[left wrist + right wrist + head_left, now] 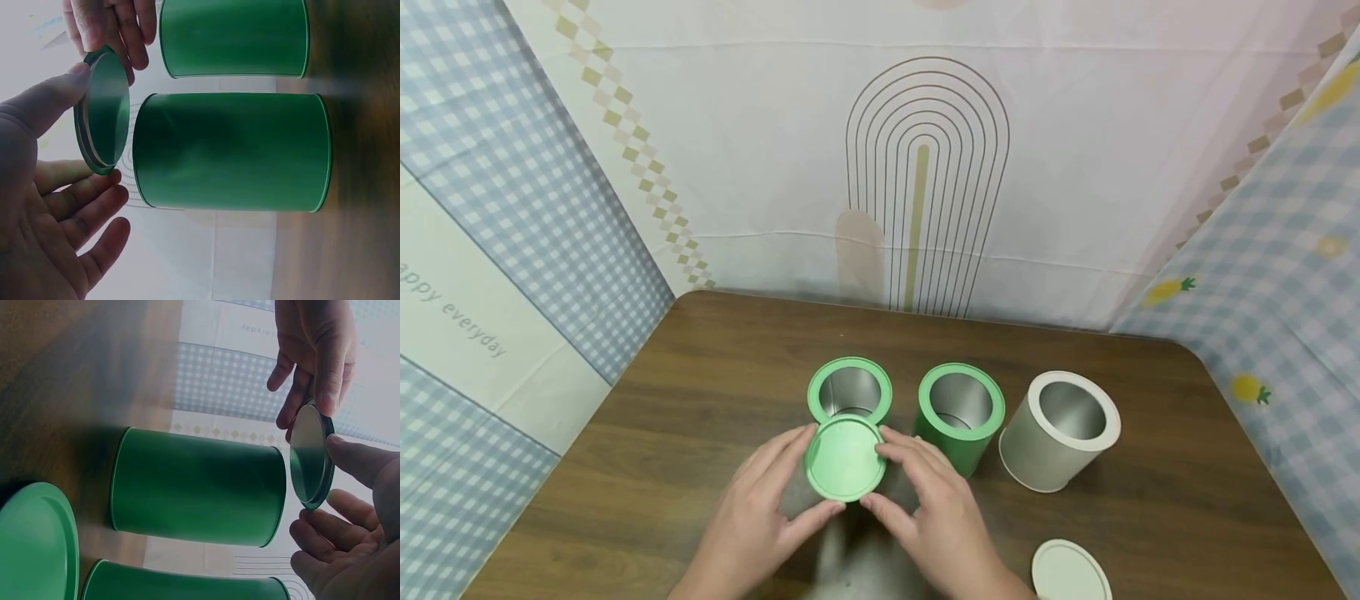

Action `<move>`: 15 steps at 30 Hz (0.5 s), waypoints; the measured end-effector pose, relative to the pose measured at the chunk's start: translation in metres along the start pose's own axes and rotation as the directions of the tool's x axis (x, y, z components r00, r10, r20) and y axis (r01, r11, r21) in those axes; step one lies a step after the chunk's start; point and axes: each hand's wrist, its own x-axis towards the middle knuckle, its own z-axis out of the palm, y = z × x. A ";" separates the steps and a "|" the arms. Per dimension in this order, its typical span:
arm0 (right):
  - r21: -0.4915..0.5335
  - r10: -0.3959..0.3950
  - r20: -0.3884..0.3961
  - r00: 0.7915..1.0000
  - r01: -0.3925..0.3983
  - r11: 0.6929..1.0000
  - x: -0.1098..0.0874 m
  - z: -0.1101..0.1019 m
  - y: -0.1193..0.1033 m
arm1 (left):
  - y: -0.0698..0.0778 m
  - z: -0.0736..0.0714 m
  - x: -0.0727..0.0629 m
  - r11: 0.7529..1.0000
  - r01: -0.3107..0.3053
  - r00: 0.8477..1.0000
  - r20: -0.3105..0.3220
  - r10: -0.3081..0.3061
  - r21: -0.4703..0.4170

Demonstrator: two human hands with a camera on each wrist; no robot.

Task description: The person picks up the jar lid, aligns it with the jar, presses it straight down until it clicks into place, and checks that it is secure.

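Between them, my left hand (pixel 763 496) and right hand (pixel 938 504) hold a round green lid (pixel 846 460) by its edge, thumbs on the near side and fingers on the far side. The lid is tilted, and in the head view it overlaps the near rim of the left green can (pixel 813 390). Both wrist views show it held just above the mouth of that upright can (pixel 231 153), with a narrow gap between. A second open green can (pixel 958 446) stands just beyond my right fingers.
To the right stands an open white can (pixel 1045 446), and a white lid (pixel 1070 573) lies on the wooden table (pixel 700 350) near the front. Another green lid (pixel 37 544) shows on the table in the right wrist view. A patterned cloth (pixel 760 150) hangs behind.
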 end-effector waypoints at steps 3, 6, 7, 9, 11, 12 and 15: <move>-0.007 0.007 0.007 1.000 -0.007 1.000 0.002 -0.001 0.001 | 0.000 0.001 0.002 1.000 -0.003 1.000 -0.002 0.003 0.005; -0.008 0.012 0.014 1.000 -0.012 1.000 0.003 -0.001 0.002 | -0.001 0.001 0.003 1.000 -0.008 1.000 -0.002 0.008 0.011; -0.010 0.017 0.016 1.000 -0.017 1.000 0.004 -0.001 0.002 | -0.001 0.002 0.004 1.000 -0.009 1.000 0.000 0.009 0.012; -0.008 0.024 0.016 1.000 -0.024 1.000 0.004 -0.001 0.002 | -0.001 0.002 0.005 1.000 -0.008 1.000 0.004 0.008 0.016; -0.007 0.034 0.015 0.999 -0.034 0.999 0.004 -0.001 0.002 | -0.001 0.002 0.005 1.000 -0.008 1.000 0.005 0.008 0.018; -0.009 0.037 0.014 0.999 -0.037 0.999 0.004 -0.001 0.002 | -0.001 0.002 0.005 1.000 -0.005 1.000 0.008 0.004 0.021; -0.010 0.038 0.008 0.999 -0.038 0.999 0.004 0.000 0.003 | -0.002 0.003 0.005 1.000 -0.007 1.000 0.005 0.007 0.029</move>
